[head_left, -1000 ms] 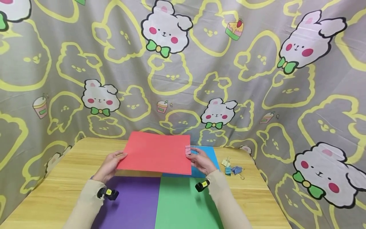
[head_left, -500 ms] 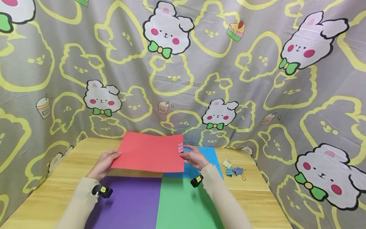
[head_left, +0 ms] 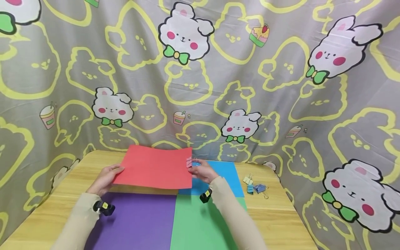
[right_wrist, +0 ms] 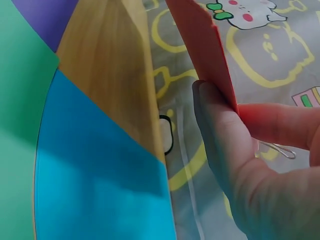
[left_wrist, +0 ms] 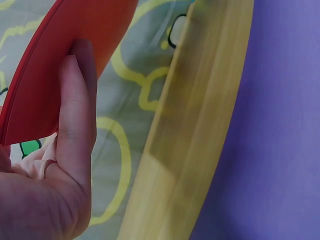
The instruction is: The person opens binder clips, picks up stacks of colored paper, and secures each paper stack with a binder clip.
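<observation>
A stack of red paper sheets [head_left: 156, 168] is held up above the far part of the table, tilted and slightly bowed. My left hand [head_left: 107, 177] grips its left edge, thumb on one face and fingers on the other, as the left wrist view also shows. On the opposite edge, my right hand [head_left: 203, 171] pinches the red paper beside a pink binder clip [head_left: 189, 162] that is clamped there. In the right wrist view a wire handle of the clip [right_wrist: 280, 149] shows behind the fingers.
Flat on the wooden table [head_left: 265, 215] lie a purple sheet [head_left: 137, 218], a green sheet [head_left: 200, 225] and a blue sheet [head_left: 228, 177]. Several binder clips [head_left: 254, 186] lie at the right. A patterned curtain [head_left: 200, 83] hangs behind the table.
Both hands have carried the red paper to the left, uncovering more of the blue sheet. The grip on each edge is the same.
</observation>
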### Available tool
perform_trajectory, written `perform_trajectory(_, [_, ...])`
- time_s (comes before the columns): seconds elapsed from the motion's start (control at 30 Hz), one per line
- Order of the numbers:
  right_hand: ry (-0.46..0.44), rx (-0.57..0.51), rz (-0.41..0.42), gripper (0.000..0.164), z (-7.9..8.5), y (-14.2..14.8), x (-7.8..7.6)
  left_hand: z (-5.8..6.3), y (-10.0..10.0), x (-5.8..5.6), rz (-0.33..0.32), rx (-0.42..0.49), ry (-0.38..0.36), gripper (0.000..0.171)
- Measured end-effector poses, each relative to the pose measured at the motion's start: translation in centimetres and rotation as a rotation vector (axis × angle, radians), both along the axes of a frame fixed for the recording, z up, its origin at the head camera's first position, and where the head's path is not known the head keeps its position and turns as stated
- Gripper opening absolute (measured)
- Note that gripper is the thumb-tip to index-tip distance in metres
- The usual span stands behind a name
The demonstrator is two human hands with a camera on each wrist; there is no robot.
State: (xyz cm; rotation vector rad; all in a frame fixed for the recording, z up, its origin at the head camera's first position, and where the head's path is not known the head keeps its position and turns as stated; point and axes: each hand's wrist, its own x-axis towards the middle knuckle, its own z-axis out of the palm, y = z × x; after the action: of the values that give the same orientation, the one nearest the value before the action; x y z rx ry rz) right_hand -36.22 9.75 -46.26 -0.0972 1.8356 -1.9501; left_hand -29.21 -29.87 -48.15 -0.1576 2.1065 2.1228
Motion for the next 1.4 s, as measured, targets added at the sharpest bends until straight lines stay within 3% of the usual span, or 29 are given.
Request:
perform_trajectory(0.2, [-0.024, 0.031, 0.002, 0.063, -0.6, -1.3, -0.3, -0.3, -0.9, 0.0, 0.02, -0.026, 0.009, 0.037])
perform_trajectory(0.43, [-0.044, 0.124, -0.002, 0.064, -1.4, -2.9, -0.5, -1.5, -2.1, -0.1, 0.021, -0.131, 0.021, 0.057])
perform_trajectory(0.77, [-0.042, 0.194, 0.011, 0.066, -2.2, -4.5, -0.4, -2.7, -3.2, -0.3, 0.044, -0.151, 0.006, 0.05])
perform_trajectory(1.0, [-0.065, 0.173, 0.052, 0.059, -2.4, -4.8, -0.2, -3.1, -3.7, -0.4, 0.035, -0.149, -0.033, 0.056])
perform_trajectory(1.4, [-0.092, 0.141, 0.028, 0.061, -2.4, -5.1, -0.3, -3.1, -4.1, -0.6, 0.012, -0.196, -0.059, 0.062])
